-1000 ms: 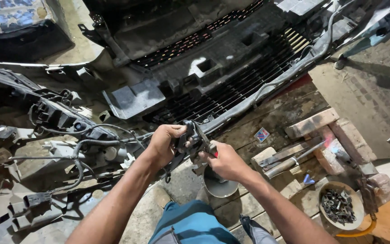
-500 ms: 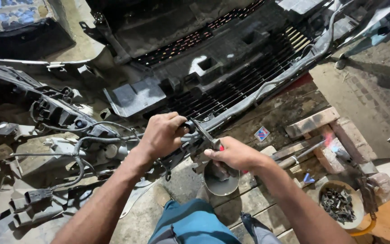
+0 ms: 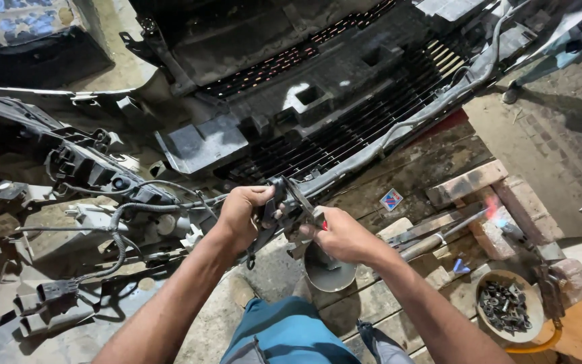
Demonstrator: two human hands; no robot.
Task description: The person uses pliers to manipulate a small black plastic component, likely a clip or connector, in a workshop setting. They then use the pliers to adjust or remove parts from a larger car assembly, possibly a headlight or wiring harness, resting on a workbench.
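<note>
My left hand (image 3: 240, 214) grips a small black plastic bracket (image 3: 279, 202) at the lower edge of a dismantled black car bumper (image 3: 318, 128) that lies on the ground. My right hand (image 3: 341, 236) holds a tool with a red handle (image 3: 322, 225) against the same bracket. The tool's tip is hidden between my fingers. A corrugated wiring harness (image 3: 129, 212) runs from the bracket toward the left. Below my hands a round grey metal dish (image 3: 328, 273) sits on the ground.
Wooden blocks and bricks (image 3: 469, 182) lie to the right, with a long metal tool (image 3: 432, 243) among them. A bowl of dark clips and screws (image 3: 506, 307) stands at the lower right. A small card (image 3: 391, 199) lies on the ground. Loose connectors (image 3: 52, 293) lie at the left.
Both hands have shifted slightly right and up on the bracket. My right hand has closed in nearer to the left one.
</note>
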